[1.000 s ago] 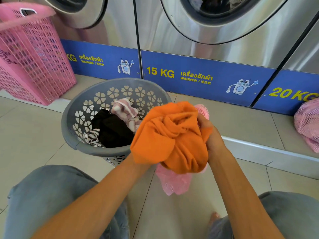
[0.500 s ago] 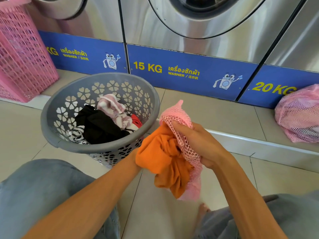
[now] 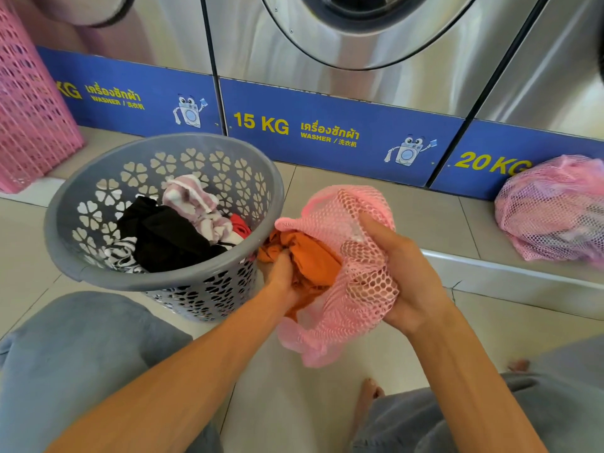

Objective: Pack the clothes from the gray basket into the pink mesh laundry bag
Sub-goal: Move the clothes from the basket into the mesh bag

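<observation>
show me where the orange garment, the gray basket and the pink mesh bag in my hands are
orange garment [image 3: 313,259], head view, exposed fold.
gray basket [image 3: 163,278], head view, near rim.
pink mesh bag [image 3: 330,210], head view, upper mesh.

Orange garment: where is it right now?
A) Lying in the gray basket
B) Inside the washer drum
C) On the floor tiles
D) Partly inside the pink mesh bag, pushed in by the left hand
D: the orange garment sits in the open mouth of the pink mesh bag, the left hand closed on it and the right hand gripping the mesh.
</observation>
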`<state>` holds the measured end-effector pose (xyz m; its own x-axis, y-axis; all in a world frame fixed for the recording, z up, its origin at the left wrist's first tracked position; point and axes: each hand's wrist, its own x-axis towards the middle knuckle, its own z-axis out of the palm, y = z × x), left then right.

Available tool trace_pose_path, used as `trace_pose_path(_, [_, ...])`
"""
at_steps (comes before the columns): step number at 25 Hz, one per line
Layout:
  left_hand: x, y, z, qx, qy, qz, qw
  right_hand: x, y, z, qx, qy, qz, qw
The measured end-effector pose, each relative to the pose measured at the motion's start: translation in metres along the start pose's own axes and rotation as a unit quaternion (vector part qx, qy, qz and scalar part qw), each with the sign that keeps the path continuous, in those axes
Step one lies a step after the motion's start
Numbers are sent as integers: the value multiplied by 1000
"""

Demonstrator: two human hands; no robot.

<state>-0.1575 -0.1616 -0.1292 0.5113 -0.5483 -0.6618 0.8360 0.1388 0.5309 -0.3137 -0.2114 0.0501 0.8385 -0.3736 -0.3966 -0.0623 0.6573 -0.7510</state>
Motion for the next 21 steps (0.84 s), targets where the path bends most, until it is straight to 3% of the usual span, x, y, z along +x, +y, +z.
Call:
trace_pose_path(2, [-8,-6,-11,117,45,60,990,-2,-10,-7,18,11,-27,999])
trace_pose_path(4, [-19,-11,-28,321,51,111,939,2,-19,-16,19,39,-53,998])
trace_pose_path(5, [-20,-15,-37,450,33,112,885,9,-20,-22,-6,65,-61,996])
trace_pose_path(8, [-28,-18,-58,760,2,54,647,33,-7,-44,-145,188,-67,969])
trace_pose_path(10, [-38,-18,-62,810,1,29,585,46,1,-56,-190,232,-54,952])
trace_pose_path(13, [-48,-7,-56,814,-15,19,581,63,3,-65,-181,224,-28,957])
trace_pose_path(19, [-56,37,-11,789,-63,84,605,93,19,-48,-341,176,41,923])
trace_pose_path(21, [-73,60,9,802,-103,118,576,102,27,-41,-329,158,53,929])
